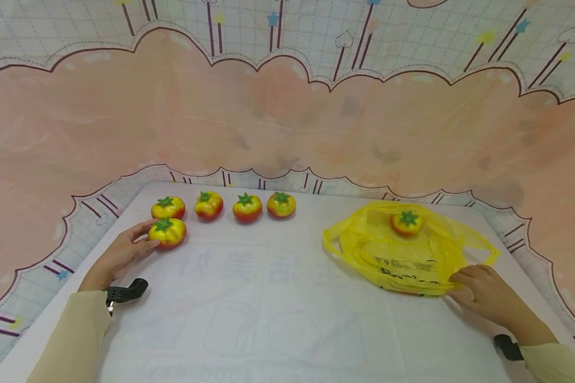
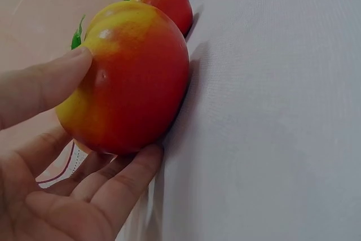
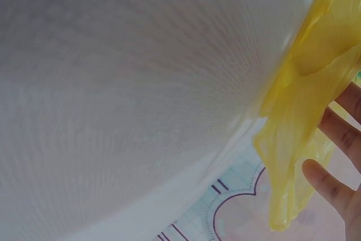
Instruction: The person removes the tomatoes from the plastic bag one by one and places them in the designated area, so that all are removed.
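My left hand [image 1: 120,252] holds a yellow-red tomato [image 1: 167,234] with a green star-shaped top. In the left wrist view, the thumb lies against the upper side of this tomato [image 2: 130,77], and the fingers [image 2: 138,170] curl under it. Just behind it stands a second tomato [image 1: 167,206]. My right hand [image 1: 489,298] is at the near right edge of a yellow plastic bag [image 1: 359,255]. In the right wrist view, its fingers [image 3: 341,131] touch the thin film of the bag [image 3: 299,100], thumb apart. Another tomato [image 1: 406,223] is at the bag, towards its far side.
Three more tomatoes stand in a row at the back: one left [image 1: 208,206], one middle [image 1: 247,208], one right [image 1: 281,205]. A white cloth [image 1: 268,319] with faint print covers the table. Behind it hangs a patterned pink curtain [image 1: 278,122].
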A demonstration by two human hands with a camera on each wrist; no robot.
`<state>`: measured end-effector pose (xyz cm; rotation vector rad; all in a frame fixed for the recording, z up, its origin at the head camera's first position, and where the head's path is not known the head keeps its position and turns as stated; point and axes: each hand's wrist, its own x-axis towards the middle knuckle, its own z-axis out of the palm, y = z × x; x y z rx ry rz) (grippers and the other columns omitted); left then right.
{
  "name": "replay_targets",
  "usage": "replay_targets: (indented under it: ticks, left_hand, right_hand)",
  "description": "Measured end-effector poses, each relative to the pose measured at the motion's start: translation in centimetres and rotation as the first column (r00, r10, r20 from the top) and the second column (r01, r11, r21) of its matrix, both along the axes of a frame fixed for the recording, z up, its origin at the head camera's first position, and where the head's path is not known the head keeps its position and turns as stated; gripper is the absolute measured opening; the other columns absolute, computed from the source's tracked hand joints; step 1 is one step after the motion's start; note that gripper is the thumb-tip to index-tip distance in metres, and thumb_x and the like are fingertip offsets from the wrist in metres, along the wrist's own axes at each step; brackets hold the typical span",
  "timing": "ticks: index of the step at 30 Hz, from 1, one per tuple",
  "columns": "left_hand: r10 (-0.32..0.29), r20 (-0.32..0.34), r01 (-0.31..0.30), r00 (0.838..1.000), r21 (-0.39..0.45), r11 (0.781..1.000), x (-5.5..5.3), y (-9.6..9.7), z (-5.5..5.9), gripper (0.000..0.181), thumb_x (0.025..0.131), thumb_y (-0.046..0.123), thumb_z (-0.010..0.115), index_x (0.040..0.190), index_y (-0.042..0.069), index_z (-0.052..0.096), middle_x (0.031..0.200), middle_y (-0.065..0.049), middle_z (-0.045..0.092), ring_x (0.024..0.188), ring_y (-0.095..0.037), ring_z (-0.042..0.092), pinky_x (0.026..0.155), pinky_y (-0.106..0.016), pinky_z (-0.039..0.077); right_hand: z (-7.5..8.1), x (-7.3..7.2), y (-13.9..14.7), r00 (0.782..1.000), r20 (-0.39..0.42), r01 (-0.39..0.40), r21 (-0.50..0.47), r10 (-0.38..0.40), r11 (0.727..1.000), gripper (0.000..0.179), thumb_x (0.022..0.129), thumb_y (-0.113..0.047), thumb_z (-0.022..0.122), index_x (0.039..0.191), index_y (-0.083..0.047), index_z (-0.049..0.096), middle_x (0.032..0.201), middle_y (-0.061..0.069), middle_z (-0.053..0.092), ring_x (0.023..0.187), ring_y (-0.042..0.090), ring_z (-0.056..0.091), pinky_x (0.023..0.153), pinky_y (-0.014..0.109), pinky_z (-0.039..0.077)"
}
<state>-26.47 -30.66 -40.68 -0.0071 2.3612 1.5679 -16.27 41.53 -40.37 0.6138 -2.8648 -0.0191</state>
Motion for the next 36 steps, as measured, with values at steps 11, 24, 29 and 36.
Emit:
replay_targets:
  ticks: [11, 24, 29, 36]
  left_hand:
    - [-0.013, 0.011, 0.013, 1.000, 0.008, 1.000, -0.05, -0.24, -0.08, 0.078, 0.095, 0.031, 0.054, 0.151, 0.005, 0.006, 0.155, -0.028, 0.000, 0.138, -0.045, 0.014, 0.092, -0.017, 0.048]
    - [0.020, 0.040, -0.022, 0.999, 0.031, 0.999, -0.64, -0.27, -0.24, 0.076, 0.097, 0.033, 0.050, 0.151, 0.009, 0.002, 0.155, -0.026, -0.007, 0.141, -0.045, 0.009, 0.103, -0.034, 0.033]
    - [0.015, 0.043, -0.016, 0.999, 0.022, 1.000, -0.71, -0.15, -0.11, 0.076, 0.098, 0.032, 0.049, 0.150, 0.006, 0.000, 0.155, -0.027, -0.007, 0.140, -0.045, 0.010, 0.103, -0.036, 0.030]
    - [0.010, 0.048, -0.012, 0.999, 0.042, 0.999, -0.67, -0.07, -0.08, 0.075, 0.098, 0.031, 0.048, 0.150, 0.006, 0.000, 0.155, -0.027, -0.007, 0.140, -0.044, 0.011, 0.101, -0.031, 0.033]
  right_hand:
    - [-0.09, -0.09, 0.16, 0.999, -0.029, -0.028, -0.007, 0.028, 1.000, 0.025, 0.070, -0.028, 0.079, 0.085, -0.010, 0.070, 0.088, 0.006, 0.068, 0.090, 0.033, 0.061, 0.085, 0.053, 0.042]
    - [0.03, -0.03, 0.18, 0.999, -0.029, -0.028, -0.018, 0.027, 0.999, 0.024, 0.071, -0.028, 0.078, 0.085, -0.011, 0.070, 0.089, 0.006, 0.068, 0.091, 0.033, 0.061, 0.086, 0.053, 0.041]
    - [0.04, -0.05, 0.17, 0.999, -0.031, -0.034, -0.021, 0.033, 0.999, 0.024, 0.071, -0.028, 0.078, 0.085, -0.010, 0.070, 0.088, 0.006, 0.068, 0.091, 0.034, 0.061, 0.086, 0.053, 0.041]
    - [0.10, 0.00, 0.03, 1.000, -0.002, -0.006, -0.010, 0.006, 1.000, 0.025, 0.072, -0.029, 0.077, 0.086, -0.010, 0.070, 0.091, 0.007, 0.069, 0.093, 0.034, 0.061, 0.088, 0.053, 0.040]
